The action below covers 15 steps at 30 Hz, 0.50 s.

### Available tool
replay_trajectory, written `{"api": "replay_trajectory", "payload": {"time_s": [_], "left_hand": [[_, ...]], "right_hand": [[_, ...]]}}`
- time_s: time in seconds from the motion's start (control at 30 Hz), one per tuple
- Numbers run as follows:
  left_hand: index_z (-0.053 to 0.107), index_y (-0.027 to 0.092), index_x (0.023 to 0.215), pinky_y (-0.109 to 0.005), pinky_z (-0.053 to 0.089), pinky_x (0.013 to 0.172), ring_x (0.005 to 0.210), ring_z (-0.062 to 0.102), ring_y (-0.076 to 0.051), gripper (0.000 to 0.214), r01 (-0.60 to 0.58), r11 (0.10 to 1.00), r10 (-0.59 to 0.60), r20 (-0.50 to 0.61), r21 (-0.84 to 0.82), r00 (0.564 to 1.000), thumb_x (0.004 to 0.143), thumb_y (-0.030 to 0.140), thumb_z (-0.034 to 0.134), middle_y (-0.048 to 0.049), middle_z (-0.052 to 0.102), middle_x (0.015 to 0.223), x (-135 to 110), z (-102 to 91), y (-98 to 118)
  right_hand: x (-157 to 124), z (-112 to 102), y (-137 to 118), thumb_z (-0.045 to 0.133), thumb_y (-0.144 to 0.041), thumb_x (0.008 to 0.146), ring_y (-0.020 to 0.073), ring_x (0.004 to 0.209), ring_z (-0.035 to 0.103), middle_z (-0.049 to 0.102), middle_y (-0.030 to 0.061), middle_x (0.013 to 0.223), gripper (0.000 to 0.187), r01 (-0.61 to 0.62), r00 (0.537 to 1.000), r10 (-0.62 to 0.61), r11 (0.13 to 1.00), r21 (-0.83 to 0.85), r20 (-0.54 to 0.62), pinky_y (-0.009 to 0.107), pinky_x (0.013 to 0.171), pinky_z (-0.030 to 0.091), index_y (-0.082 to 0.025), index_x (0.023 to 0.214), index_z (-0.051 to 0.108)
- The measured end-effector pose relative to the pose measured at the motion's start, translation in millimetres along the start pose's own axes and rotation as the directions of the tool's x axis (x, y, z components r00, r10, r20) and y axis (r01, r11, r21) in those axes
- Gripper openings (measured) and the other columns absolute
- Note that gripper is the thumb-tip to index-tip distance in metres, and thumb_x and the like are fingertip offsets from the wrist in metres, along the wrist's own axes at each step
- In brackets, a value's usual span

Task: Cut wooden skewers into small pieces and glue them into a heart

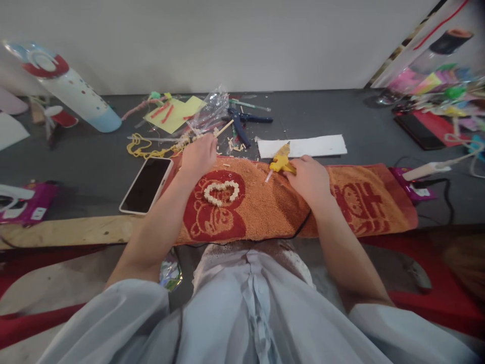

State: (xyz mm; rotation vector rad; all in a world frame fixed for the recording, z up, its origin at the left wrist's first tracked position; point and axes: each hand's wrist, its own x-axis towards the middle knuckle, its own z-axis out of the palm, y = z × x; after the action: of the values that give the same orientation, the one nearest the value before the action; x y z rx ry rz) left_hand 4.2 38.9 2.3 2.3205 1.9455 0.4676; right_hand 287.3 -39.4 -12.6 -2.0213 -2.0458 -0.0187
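Observation:
My left hand [199, 155] is closed above the back edge of an orange towel [273, 202]. From its fingers a thin, pale wooden stick [224, 128] points up to the right. My right hand [311, 181] is wrapped around the handle of a small yellow glue gun [281, 162] over the towel; a clear glue stick [269, 176] juts from one end. Between my hands, a heart-shaped outline of small cream pieces [237, 190] lies on the towel's red print. Dark blue cutting pliers [240, 127] rest behind, among scattered short stick pieces [237, 148].
A white strip [318, 145] lies behind the glue gun. Left of the towel are a phone [147, 185], yellow yarn [140, 146] and a water bottle [78, 96]. Yellow paper [174, 115] and crumpled plastic [210, 108] sit at the back. A dark phone [417, 130] is far right.

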Motion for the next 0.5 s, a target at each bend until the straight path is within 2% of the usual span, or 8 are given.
{"api": "replay_trajectory", "payload": {"time_s": [0.13, 0.3, 0.5], "left_hand": [[0.057, 0.019, 0.11, -0.034, 0.04, 0.089, 0.103, 0.059, -0.027, 0.037, -0.003, 0.999, 0.004, 0.02, -0.032, 1.0, 0.097, 0.04, 0.029, -0.0127, 0.066, 0.106, -0.2, 0.8, 1.3], [0.056, 0.02, 0.112, -0.033, 0.04, 0.089, 0.106, 0.058, -0.027, 0.038, 0.005, 1.0, -0.005, 0.015, -0.013, 1.0, 0.098, 0.042, 0.028, -0.0119, 0.066, 0.108, -1.3, -0.8, 2.7], [0.054, 0.021, 0.114, -0.032, 0.039, 0.091, 0.113, 0.054, -0.028, 0.039, 0.018, 0.995, -0.014, 0.042, -0.097, 0.999, 0.096, 0.049, 0.032, -0.0102, 0.065, 0.106, -2.1, -3.3, 4.5]], "right_hand": [[-2.0, 1.1, 0.6, 0.06, -0.024, 0.083, 0.0252, 0.087, 0.056, 0.059, 0.0106, 0.091, 0.012, 0.016, 0.998, -0.013, 0.999, 0.046, -0.068, 0.039, 0.074, 0.043, -0.019, 0.089, 0.068], [2.4, -4.2, 6.5, 0.062, -0.019, 0.079, 0.0275, 0.094, 0.053, 0.058, 0.0127, 0.097, 0.012, -0.022, 0.993, 0.033, 0.995, 0.101, -0.116, 0.043, 0.082, 0.041, -0.018, 0.09, 0.068], [14.2, 2.4, 19.9, 0.065, -0.023, 0.079, 0.0269, 0.095, 0.053, 0.06, 0.0118, 0.099, 0.013, -0.056, 0.984, 0.084, 0.984, 0.171, -0.156, 0.045, 0.086, 0.041, -0.019, 0.091, 0.067]]}}
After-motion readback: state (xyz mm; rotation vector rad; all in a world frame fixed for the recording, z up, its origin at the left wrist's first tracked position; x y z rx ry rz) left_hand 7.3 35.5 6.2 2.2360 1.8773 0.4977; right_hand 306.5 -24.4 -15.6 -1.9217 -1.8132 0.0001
